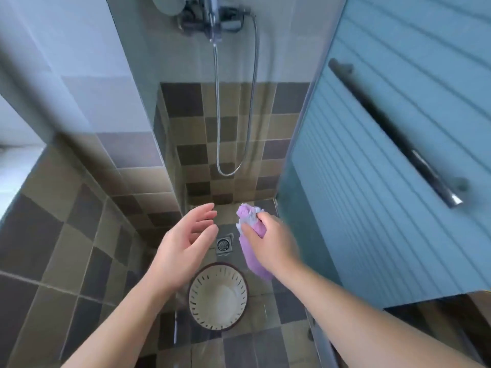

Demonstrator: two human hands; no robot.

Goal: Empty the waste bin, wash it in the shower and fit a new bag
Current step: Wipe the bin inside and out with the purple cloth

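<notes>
Gripping a purple cloth (pixel 252 251) in my right hand (pixel 273 237), fingers curled round its bunched upper end, with a bit of white material showing at the top; the rest of the cloth hangs down below the fist. My left hand (pixel 186 240) holds nothing, fingers straight and slightly spread, palm turned toward the right hand, the two hands near but apart. Both bare forearms reach in from the bottom edge.

Below and between the hands I see the waste bin (pixel 218 296), upright on the shower floor (pixel 239 346), cream inside with slits round the wall and a dark rim, no bag in it. Bin looks empty; whether it is wet I cannot tell.

Just beyond the bin sits a square metal floor drain (pixel 223 244), between the two hands in view.

Farther off, the back wall is checkered brown and tan tile (pixel 231 123). A metal shower hose (pixel 220 144) loops down it from a chrome mixer valve (pixel 212 21) at the top. Glass panel edge (pixel 140 102) on the left. On the right, a blue-tinted striped glass door (pixel 398 115) with a dark bar handle (pixel 393 131), blurred.
</notes>
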